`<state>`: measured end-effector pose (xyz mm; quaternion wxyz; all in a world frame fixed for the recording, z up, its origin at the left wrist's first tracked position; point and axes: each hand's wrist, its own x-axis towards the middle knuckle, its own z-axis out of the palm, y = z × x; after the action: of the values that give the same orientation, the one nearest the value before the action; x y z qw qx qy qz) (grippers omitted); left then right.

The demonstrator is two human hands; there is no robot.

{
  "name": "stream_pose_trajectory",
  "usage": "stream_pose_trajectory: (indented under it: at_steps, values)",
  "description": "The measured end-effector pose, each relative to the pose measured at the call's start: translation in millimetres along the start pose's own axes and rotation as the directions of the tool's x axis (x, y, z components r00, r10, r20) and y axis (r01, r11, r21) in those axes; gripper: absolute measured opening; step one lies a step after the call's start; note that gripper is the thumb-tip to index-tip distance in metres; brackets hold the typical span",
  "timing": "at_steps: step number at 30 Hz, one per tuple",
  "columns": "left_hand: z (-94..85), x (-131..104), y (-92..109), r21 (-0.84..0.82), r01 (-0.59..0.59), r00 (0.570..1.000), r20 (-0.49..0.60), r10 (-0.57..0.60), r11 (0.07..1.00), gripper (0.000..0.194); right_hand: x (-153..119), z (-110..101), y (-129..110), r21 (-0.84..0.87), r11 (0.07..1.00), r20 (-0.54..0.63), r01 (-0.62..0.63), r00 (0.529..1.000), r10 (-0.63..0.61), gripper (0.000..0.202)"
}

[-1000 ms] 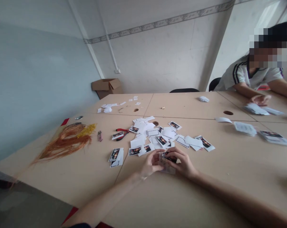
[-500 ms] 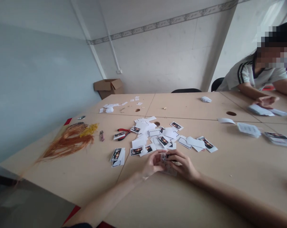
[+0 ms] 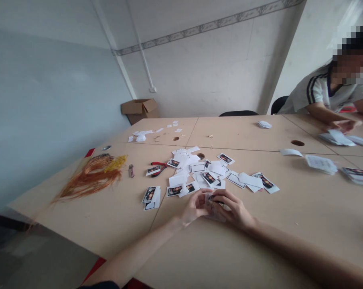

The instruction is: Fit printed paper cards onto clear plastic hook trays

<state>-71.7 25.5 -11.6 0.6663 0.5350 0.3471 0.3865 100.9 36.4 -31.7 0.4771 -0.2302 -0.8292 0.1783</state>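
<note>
My left hand [image 3: 193, 210] and my right hand [image 3: 236, 210] meet low over the table, both closed on one small clear plastic sleeve [image 3: 218, 217]. A dark printed card [image 3: 211, 198] shows at its upper part, between the fingers. Whether the card lies fully inside the sleeve cannot be made out, as my fingers cover much of it. Just beyond my hands lies a loose heap of white paper cards [image 3: 185, 162], some with dark pictures, some with black frames. Two or so more picture cards [image 3: 149, 195] overlap to the left of my left hand.
Red-handled pliers [image 3: 159, 168] lie partly under a card. Farther left are a small pinkish tool [image 3: 131, 171] and a bundle of orange and yellow strands [image 3: 92, 176]. Across the table [image 3: 247, 134], a person [image 3: 316, 90] handles white cards near several stacks [image 3: 321, 163]. A cardboard box [image 3: 140, 110] stands behind.
My hands keep their hold on the sleeve with only slight finger movement. The view has shifted a little. The other person's hand has lifted a white card from a stack.
</note>
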Motion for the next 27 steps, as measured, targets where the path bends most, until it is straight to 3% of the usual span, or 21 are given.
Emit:
stream_pose_trajectory:
  at_steps: [10, 27]
  values:
    - [4.7, -1.4, -1.8, 0.0, -0.029, 0.996, -0.082, 0.029, 1.0, 0.053, 1.5, -0.3, 0.8, -0.037, 0.999, 0.001, 0.026, 1.0, -0.026, 0.024]
    - [10.1, -3.6, 3.2, -0.001, -0.03, 0.994, -0.102, 0.03, 1.0, 0.05, 0.1, -0.4, 1.7, -0.038, 0.999, 0.025, 0.033, 0.999, -0.032, 0.033]
